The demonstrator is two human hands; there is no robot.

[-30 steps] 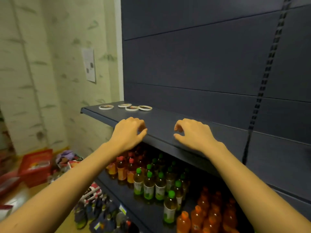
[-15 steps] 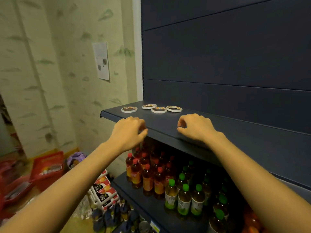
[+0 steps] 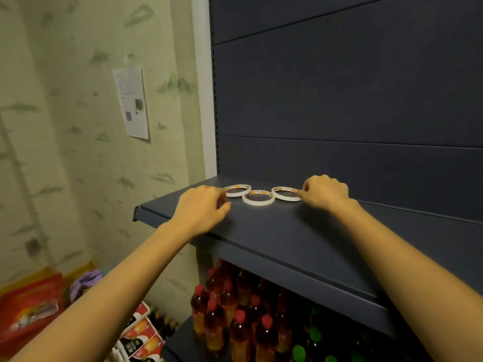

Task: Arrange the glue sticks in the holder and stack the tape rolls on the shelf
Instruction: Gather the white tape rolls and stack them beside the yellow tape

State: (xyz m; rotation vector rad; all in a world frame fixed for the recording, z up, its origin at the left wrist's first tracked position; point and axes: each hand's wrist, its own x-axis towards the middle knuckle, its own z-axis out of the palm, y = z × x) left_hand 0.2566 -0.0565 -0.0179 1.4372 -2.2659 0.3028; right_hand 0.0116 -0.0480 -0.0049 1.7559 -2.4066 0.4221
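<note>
- A white printed paper sheet is seen stuck to the pale green patterned wall at far left, and a red plastic basket is seen on the floor below it.
- The left hand is held over the left end of the dark grey metal shelf, knuckles up and fingers curled under. Its fingertips are placed just beside the left white ring-shaped tape roll. Whether anything is gripped beneath the palm cannot be told.
- Three tape rolls are laid flat in a row near the back of the shelf, between the two hands. The left one is touched by the middle white ring-shaped tape roll, which is set slightly nearer the front edge.
- The right white ring-shaped tape roll is laid against the middle one, and its right rim is pinched by the curled fingertips of the right hand.
- The hands are kept well apart, both forearms being stretched forward over the shelf's front edge.
- Brown drink bottles with red caps are stood on the lower shelf, with green-capped bottles to their right.
</note>
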